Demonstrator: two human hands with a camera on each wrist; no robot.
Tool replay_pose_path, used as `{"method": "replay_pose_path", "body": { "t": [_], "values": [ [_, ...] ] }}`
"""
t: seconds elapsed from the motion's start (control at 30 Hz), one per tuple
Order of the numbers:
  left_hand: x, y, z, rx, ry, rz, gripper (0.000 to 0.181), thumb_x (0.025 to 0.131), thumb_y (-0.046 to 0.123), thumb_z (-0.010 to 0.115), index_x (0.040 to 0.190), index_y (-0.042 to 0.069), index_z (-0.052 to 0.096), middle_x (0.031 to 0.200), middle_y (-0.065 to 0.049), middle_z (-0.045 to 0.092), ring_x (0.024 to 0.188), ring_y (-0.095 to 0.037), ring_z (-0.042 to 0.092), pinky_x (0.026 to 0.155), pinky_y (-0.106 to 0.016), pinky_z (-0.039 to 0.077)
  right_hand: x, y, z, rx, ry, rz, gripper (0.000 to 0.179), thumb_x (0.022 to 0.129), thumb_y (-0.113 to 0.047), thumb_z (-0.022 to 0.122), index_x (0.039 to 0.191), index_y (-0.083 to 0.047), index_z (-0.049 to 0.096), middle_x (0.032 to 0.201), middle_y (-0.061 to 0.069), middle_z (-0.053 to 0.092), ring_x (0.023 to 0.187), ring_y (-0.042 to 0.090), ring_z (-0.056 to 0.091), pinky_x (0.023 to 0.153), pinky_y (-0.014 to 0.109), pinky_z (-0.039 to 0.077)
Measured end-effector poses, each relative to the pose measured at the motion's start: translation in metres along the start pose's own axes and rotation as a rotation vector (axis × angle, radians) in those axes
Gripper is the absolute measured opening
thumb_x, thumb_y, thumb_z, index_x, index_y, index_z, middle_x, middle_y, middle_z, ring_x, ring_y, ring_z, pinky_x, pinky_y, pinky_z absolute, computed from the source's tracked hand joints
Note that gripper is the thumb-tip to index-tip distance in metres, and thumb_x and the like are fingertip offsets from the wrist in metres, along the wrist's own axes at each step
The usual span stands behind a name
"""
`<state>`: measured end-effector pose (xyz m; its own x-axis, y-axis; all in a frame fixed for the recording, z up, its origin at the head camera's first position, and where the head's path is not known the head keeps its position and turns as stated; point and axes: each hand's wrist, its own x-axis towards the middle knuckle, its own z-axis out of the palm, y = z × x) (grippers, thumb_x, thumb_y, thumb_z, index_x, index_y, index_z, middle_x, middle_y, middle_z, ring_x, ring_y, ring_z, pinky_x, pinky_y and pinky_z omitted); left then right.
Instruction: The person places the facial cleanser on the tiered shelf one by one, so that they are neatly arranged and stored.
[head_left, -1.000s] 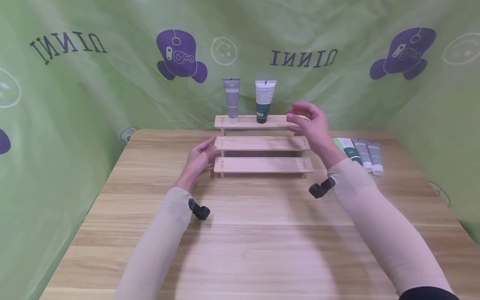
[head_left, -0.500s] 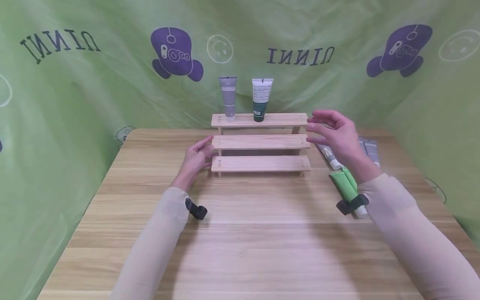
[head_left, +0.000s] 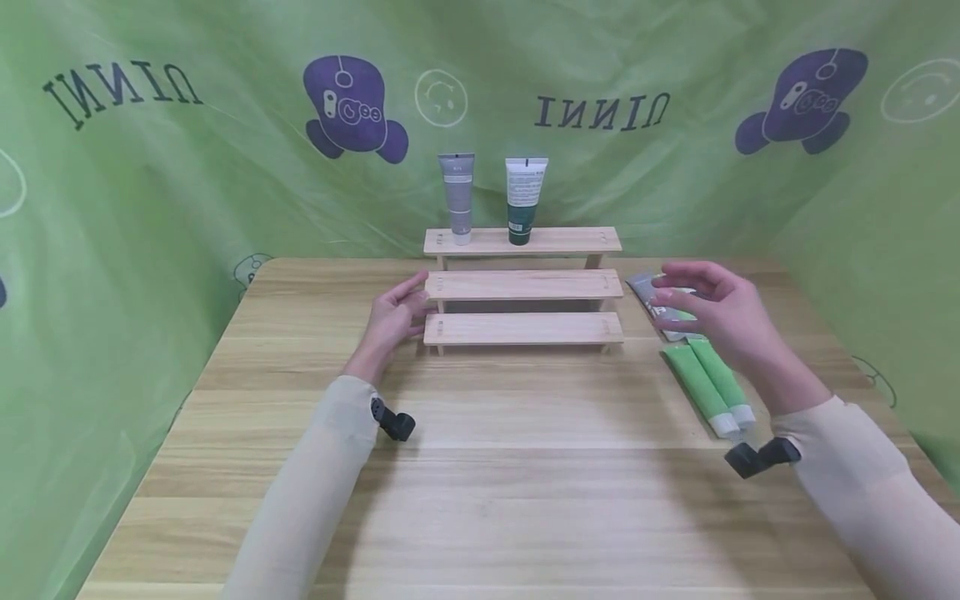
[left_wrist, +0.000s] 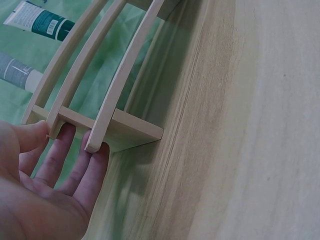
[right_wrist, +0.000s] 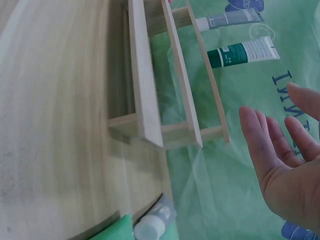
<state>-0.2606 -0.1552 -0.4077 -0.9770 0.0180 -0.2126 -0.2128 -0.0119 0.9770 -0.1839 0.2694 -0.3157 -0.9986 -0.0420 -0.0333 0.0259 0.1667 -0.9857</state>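
A three-tier wooden display rack [head_left: 523, 285] stands on the table. My left hand [head_left: 393, 323] holds its left end; in the left wrist view the thumb lies at the middle tier's end, with fingers [left_wrist: 95, 170] bent under the tiers. On the top tier, a grey squeeze tube [head_left: 459, 200] and a white-and-green squeeze tube [head_left: 522, 200] stand upright on their caps. Right of the rack, my right hand [head_left: 723, 312] hovers above several tubes lying flat, its fingers relaxed and holding nothing. Two green tubes [head_left: 705, 385] lie nearest; a grey tube [head_left: 647, 296] behind is partly hidden by the hand.
The wood-grain table [head_left: 480, 500] extends in front of the rack. A green printed curtain [head_left: 225, 167] hangs behind and along both sides. A small black camera sits on each wrist, the left camera [head_left: 393, 419] near the sleeve's end.
My right hand has moved right and nearer, from beside the top tier to above the lying tubes, uncovering the green ones. The left hand stays at the rack, and the view has shifted slightly.
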Motion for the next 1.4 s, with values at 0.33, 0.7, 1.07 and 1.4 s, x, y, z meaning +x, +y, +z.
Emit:
{"method": "replay_pose_path", "body": {
  "t": [0.33, 0.7, 1.07, 1.4],
  "values": [
    [0.001, -0.001, 0.000, 0.006, 0.001, -0.017, 0.046, 0.103, 0.016, 0.058, 0.147, 0.028, 0.052, 0.139, -0.013, 0.057, 0.118, -0.034, 0.062, 0.097, -0.044, 0.056, -0.021, 0.026, -0.021, -0.045, -0.063, 0.008, 0.043, 0.097, -0.015, 0.069, 0.136, -0.007, 0.052, 0.120, -0.001, 0.067, 0.102, 0.015, 0.070, 0.079, 0.037, 0.062],
    [0.001, 0.001, -0.001, 0.005, -0.004, -0.024, 0.047, 0.102, 0.016, 0.059, 0.146, 0.031, 0.053, 0.146, -0.009, 0.053, 0.117, -0.032, 0.063, 0.096, -0.042, 0.057, -0.041, 0.061, -0.050, -0.070, -0.150, 0.010, 0.035, 0.100, -0.008, 0.064, 0.133, -0.014, 0.055, 0.120, -0.002, 0.066, 0.101, 0.017, 0.070, 0.080, 0.039, 0.062],
    [0.000, 0.001, 0.000, 0.009, -0.004, -0.017, 0.046, 0.103, 0.017, 0.059, 0.146, 0.032, 0.053, 0.148, -0.007, 0.052, 0.117, -0.030, 0.063, 0.096, -0.041, 0.056, -0.049, 0.080, -0.078, -0.236, -0.129, 0.062, 0.041, 0.101, -0.015, 0.063, 0.141, -0.014, 0.052, 0.121, -0.004, 0.068, 0.094, 0.027, 0.072, 0.078, 0.039, 0.063],
    [-0.001, 0.001, -0.001, -0.003, -0.014, -0.019, 0.047, 0.103, 0.017, 0.059, 0.147, 0.030, 0.052, 0.146, -0.010, 0.053, 0.120, -0.033, 0.061, 0.098, -0.043, 0.055, -0.045, 0.090, -0.096, -0.311, -0.162, 0.116, 0.046, 0.103, -0.021, 0.061, 0.146, -0.013, 0.045, 0.115, -0.006, 0.069, 0.093, 0.023, 0.071, 0.078, 0.036, 0.062]
  ]
}}
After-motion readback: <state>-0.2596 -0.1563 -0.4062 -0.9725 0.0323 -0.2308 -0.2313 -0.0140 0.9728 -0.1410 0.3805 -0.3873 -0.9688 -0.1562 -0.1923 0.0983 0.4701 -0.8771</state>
